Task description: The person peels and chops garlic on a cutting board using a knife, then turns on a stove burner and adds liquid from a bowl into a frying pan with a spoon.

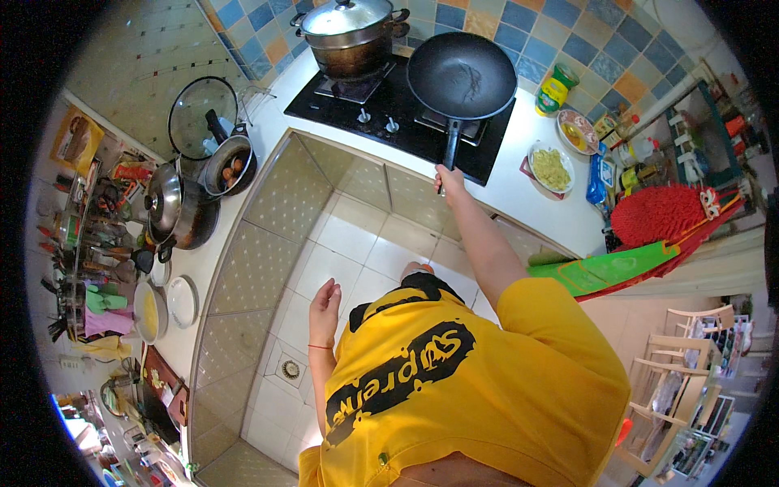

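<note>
My right hand point(449, 181) grips the black handle of a dark non-stick wok point(456, 76). The wok sits on the right burner of a black glass gas hob point(377, 115), tilted so its inside shows; it looks bare apart from a dark streak. Low beside my body hangs my left hand point(324, 307), holding nothing, over the floor between the counters. A large lidded steamer pot point(350, 42) stands on the left burner. To the right of the hob, a plate of chopped pale-green food point(551, 169) rests near a patterned bowl point(575, 131) with yellow liquid.
A yellow-and-green jar point(555, 91) stands against the tiled wall. Along the left counter are a lidded metal pot point(176, 207), a small pan with brown items point(230, 167), a glass lid point(204, 119), a bowl of yellow liquid point(149, 313) and a cutting board point(176, 399).
</note>
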Demonstrator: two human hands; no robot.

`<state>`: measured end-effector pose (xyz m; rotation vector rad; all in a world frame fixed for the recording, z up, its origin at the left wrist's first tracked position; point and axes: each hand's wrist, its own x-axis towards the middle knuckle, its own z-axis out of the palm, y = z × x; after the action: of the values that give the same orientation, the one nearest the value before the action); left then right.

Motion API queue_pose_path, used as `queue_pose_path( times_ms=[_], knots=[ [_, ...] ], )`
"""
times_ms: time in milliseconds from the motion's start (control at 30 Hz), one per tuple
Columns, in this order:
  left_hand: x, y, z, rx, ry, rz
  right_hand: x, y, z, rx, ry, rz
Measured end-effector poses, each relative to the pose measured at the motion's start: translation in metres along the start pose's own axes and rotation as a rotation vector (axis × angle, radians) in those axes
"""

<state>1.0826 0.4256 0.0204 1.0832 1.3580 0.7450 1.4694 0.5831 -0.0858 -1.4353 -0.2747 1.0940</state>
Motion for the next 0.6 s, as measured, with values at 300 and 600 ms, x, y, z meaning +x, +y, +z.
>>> queue_pose_path(
  times_ms=[300,600],
  knots=[
    [-0.008,0.003,0.001,0.016,0.064,0.031,0.004,0.002,-0.001,-0.012,0.001,-0.005],
    [-0.010,-0.003,0.013,0.041,0.008,0.022,-0.008,-0.006,-0.002,0.017,-0.052,0.010]
  ],
)
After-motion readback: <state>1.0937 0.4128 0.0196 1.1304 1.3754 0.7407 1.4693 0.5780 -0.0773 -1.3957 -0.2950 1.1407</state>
